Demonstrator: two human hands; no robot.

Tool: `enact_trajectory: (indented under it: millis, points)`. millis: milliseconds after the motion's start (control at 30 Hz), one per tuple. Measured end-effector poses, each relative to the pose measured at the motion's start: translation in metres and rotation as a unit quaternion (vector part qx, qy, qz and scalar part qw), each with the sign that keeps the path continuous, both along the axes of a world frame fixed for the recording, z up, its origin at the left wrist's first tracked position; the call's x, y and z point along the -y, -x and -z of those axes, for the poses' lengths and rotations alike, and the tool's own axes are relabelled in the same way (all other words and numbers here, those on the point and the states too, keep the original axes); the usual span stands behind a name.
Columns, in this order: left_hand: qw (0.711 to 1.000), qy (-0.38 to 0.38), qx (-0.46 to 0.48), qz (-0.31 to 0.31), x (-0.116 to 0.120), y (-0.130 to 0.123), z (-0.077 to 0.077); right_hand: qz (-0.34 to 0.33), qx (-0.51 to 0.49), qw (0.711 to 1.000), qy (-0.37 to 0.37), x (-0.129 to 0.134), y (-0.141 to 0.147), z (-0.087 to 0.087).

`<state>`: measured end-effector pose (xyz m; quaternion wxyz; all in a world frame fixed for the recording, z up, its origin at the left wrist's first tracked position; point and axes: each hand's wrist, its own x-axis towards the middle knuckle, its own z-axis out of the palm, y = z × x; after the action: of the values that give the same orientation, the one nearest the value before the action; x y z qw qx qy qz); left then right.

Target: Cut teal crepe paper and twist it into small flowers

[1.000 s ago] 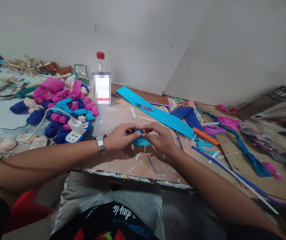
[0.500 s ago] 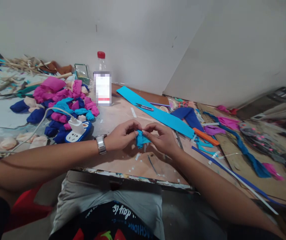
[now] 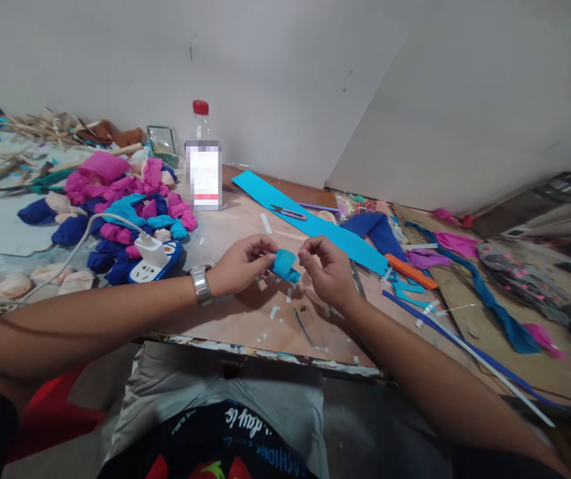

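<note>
Over the table's front middle, my left hand (image 3: pixel 245 265), with a metal watch on its wrist, pinches a small turquoise bunched piece of cloth (image 3: pixel 285 265) by its left end. My right hand (image 3: pixel 329 269) is just right of the cloth, a small gap between them. Its thumb and forefinger are closed together; whether something thin is between them I cannot make out. Behind the hands lies a long flat turquoise strip (image 3: pixel 335 236) with small thread snips (image 3: pixel 288 212) on it. An orange-handled cutter (image 3: pixel 410 271) rests to the right of my right hand.
A heap of pink, blue and turquoise cloth bundles (image 3: pixel 110 183) is at the left. In front of it sits a power strip (image 3: pixel 153 266) with a plugged-in white cable. A red-capped bottle (image 3: pixel 203 166) stands near the wall. Cloth strips (image 3: pixel 500 299) lie at the right.
My right hand has let go of the turquoise cloth and moved slightly right. The cloth stays in my left hand, turned so that more of it shows.
</note>
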<state>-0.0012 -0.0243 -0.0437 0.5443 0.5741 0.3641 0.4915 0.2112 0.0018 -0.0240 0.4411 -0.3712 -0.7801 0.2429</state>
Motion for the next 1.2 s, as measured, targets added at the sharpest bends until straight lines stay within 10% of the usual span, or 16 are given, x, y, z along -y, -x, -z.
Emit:
enact_trajectory:
  millis: [400,1200]
  points:
    - [0.988,0.135,0.071,-0.027,-0.001,-0.005,0.002,-0.041,0.086,0.990,-0.104,0.005,0.000,-0.005]
    - [0.965,0.213,0.153,-0.025,0.002,-0.011,-0.001,-0.052,0.086,0.992,-0.077,0.002,0.003,-0.001]
